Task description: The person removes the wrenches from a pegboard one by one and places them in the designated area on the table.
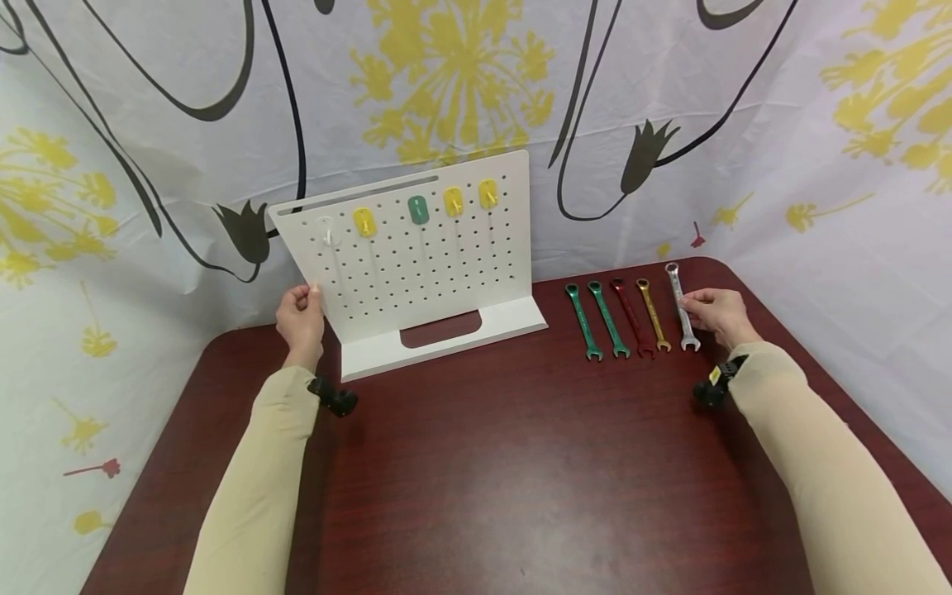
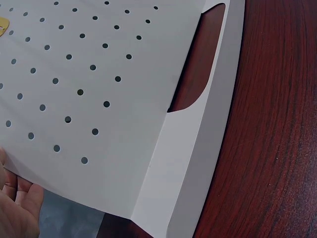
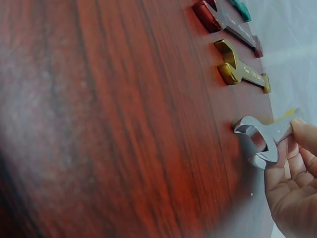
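Note:
With thumb and fingers, my left hand (image 1: 301, 324) grips the left edge of a white pegboard (image 1: 439, 285) that stands on the table. In the left wrist view the fingers (image 2: 30, 201) show at the board's edge, partly hidden behind it. My right hand (image 1: 717, 314) pinches a silver combination wrench (image 1: 680, 306) by its shaft, at the right end of a row of wrenches. Its open end points toward me, and in the right wrist view the silver wrench (image 3: 270, 136) sits between thumb and fingers, close over the tabletop.
Left of the silver wrench lie a gold wrench (image 1: 653, 314), a red wrench (image 1: 630, 314) and two green wrenches (image 1: 608, 318). Yellow hooks (image 1: 365, 221), a green hook (image 1: 418, 210) and a clear hook (image 1: 327, 232) are on the board. Patterned cloth (image 1: 617, 74) hangs behind the dark table (image 1: 521, 479).

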Motion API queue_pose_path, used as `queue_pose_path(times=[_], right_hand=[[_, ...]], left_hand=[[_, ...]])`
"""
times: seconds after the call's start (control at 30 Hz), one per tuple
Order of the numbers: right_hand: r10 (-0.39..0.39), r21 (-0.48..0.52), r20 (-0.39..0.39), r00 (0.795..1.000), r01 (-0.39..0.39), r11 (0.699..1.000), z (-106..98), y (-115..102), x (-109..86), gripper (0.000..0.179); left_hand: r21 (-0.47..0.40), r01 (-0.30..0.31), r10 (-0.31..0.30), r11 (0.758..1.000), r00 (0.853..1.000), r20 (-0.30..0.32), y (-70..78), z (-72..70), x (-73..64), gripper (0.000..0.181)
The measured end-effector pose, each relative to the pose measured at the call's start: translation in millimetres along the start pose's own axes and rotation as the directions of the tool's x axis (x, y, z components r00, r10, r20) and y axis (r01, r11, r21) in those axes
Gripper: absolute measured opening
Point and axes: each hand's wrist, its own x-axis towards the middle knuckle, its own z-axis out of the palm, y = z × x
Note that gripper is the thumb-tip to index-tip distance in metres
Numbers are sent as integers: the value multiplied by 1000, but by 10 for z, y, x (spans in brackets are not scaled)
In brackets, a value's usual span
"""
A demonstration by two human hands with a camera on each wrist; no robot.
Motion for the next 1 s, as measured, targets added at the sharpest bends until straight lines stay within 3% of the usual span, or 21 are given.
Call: queue_pose_path(times=[0.33, 1.0], right_hand=[[-7, -54, 3, 1000, 7, 999, 2, 36, 13, 33], [-32, -182, -1, 999, 31, 983, 34, -9, -18, 33]], left_hand=[[3, 1, -1, 1000, 1000, -3, 3, -5, -11, 35], [2, 2, -2, 1000, 1000, -7, 0, -2, -12, 35]])
